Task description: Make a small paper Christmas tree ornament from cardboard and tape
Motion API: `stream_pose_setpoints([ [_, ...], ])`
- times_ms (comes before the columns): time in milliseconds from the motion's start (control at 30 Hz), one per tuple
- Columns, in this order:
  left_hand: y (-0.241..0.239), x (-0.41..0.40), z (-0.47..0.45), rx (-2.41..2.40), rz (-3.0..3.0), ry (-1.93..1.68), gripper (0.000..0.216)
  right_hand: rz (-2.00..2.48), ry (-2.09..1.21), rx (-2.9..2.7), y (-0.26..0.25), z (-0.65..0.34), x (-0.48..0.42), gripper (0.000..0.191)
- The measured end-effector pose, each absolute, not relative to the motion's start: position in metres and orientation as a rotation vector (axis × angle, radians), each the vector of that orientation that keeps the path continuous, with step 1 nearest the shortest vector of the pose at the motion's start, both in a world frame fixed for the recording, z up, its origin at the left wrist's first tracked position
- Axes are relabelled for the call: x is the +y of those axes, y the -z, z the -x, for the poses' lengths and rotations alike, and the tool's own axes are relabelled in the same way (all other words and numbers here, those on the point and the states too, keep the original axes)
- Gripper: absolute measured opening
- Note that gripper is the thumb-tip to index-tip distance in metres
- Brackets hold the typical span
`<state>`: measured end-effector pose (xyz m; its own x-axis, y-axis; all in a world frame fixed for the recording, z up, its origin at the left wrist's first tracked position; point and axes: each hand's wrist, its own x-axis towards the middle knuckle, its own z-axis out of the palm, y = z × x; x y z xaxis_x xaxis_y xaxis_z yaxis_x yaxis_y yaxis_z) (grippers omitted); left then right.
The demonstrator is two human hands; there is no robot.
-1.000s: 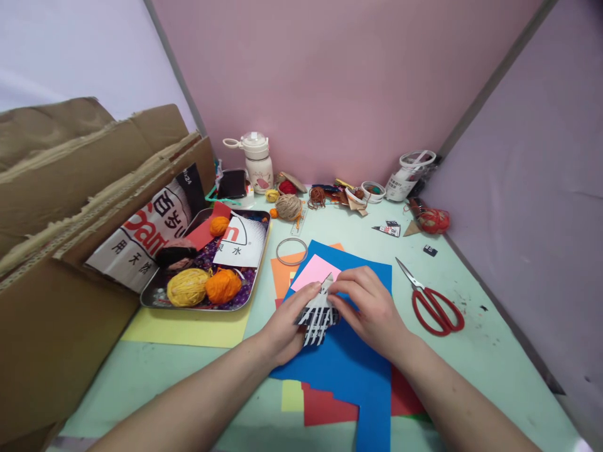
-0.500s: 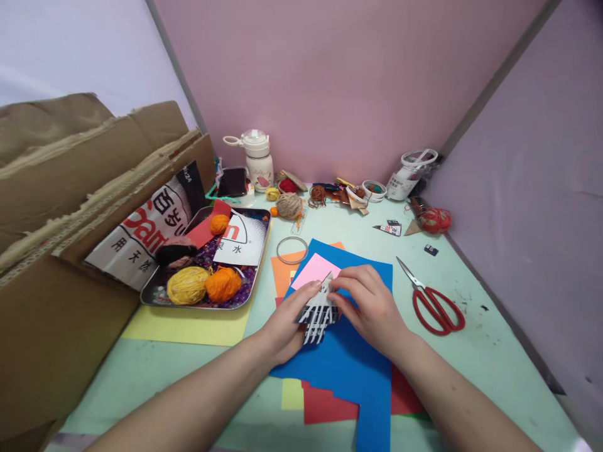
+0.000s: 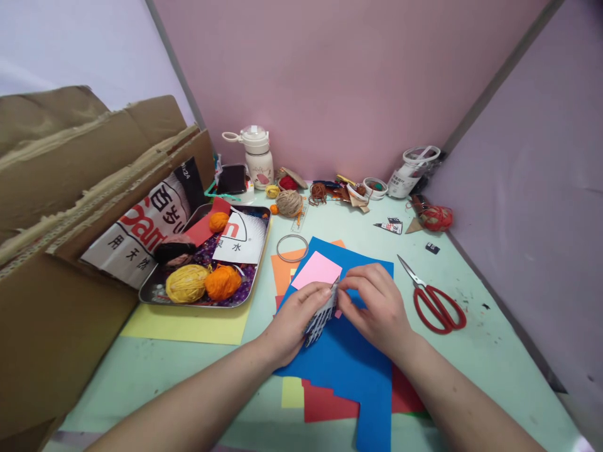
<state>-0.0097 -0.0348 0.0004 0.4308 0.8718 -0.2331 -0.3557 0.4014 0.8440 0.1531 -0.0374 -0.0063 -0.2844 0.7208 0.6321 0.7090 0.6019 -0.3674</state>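
A small piece of black-and-white printed paper [image 3: 319, 321], crossed by strips, is held over the blue sheet. My left hand [image 3: 294, 323] is closed around its left side, thumb on top. At its upper right edge, the fingertips of my right hand [image 3: 377, 307] pinch the paper. The piece is turned nearly edge-on, so much of its face is hidden. Beneath both hands lies a large blue paper sheet [image 3: 351, 370] with a stepped lower edge. A pink paper piece [image 3: 316, 270] rests on it, just beyond the left hand.
Red-handled scissors [image 3: 438, 307] lie to the right. On the left stands a metal tray [image 3: 257, 270] with yarn balls and paper, beside leaning cardboard [image 3: 61, 270]. A bottle [image 3: 259, 163], yarn [image 3: 288, 203] and a plastic cup [image 3: 407, 176] line the back. A metal ring [image 3: 292, 248] lies mid-table.
The printed paper has tilted from facing me to nearly edge-on. My right hand has shifted slightly right, its fingertips still at the paper's edge.
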Motion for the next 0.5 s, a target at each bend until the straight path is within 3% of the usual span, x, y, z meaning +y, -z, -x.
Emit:
stream_pose_setpoints([
  [500, 0.0034, -0.0351, 0.0086, 0.764, -0.795, -0.838, 0.016, 1.157, 0.191, -2.05, 0.0108, -0.1496, -0.0329, 0.012],
])
